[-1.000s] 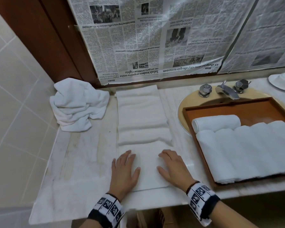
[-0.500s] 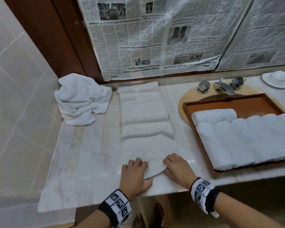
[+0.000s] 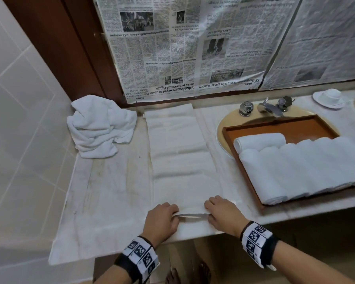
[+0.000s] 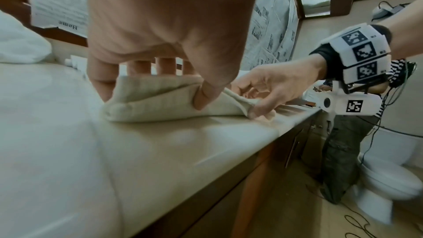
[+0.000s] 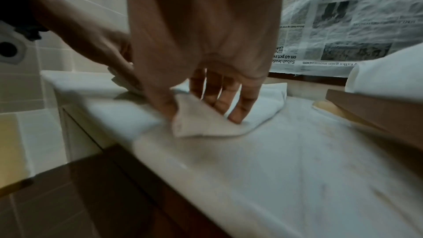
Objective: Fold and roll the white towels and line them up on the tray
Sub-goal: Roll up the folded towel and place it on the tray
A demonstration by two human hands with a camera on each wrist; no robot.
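While the head view hides my fingertips, the wrist views show my left hand [image 4: 160,46] and right hand [image 5: 201,46] each pinching the near hem of the folded towel [image 3: 178,152], thumbs beneath, fingers on top, the hem lifted off the marble counter [image 3: 111,201] beside its front edge. Bare marble lies at 9 o'clock. At 2 o'clock the wooden tray [image 3: 279,126] over the sink holds rolled towels [image 3: 307,165] side by side, one lying crosswise behind. A crumpled towel [image 3: 100,126] sits at 11 o'clock.
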